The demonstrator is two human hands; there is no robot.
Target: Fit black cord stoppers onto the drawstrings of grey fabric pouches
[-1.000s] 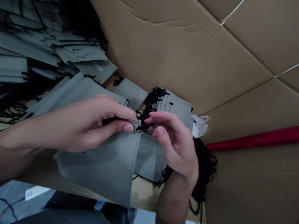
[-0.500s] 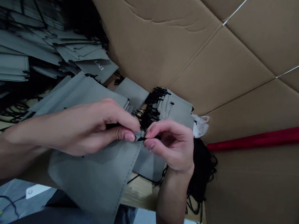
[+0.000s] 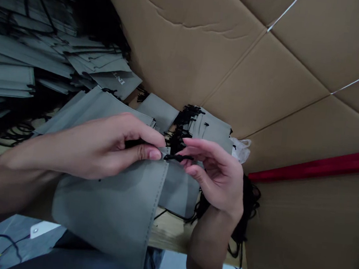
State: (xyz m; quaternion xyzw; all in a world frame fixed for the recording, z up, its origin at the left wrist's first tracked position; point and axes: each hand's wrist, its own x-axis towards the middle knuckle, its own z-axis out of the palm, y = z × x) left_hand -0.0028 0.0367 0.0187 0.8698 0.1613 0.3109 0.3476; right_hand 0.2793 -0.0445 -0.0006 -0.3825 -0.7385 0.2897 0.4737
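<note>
My left hand [image 3: 114,144] pinches the top corner of a grey fabric drawstring bag [image 3: 110,208] between thumb and forefinger. The bag hangs down over the table edge, its stitched side facing right. From the pinched corner a short knotted black cord [image 3: 178,157] sticks out to the right. Around that cord's end is my right hand [image 3: 215,172], its thumb and forefinger spread apart. Some of its other fingertips are behind the cord, and whether they touch it I cannot tell.
Finished-looking grey bags [image 3: 212,127] with black cord ends lie behind my hands. More grey bags [image 3: 8,78] are heaped at the left. A cardboard wall [image 3: 190,58] rises behind, with a red strip [image 3: 317,164] at right. Black cords [image 3: 245,210] hang beside my right wrist.
My right thumb and forefinger have parted from their pinch on the cord, and the hand has shifted slightly right. More of the knotted cord now shows. My left hand keeps its pinch.
</note>
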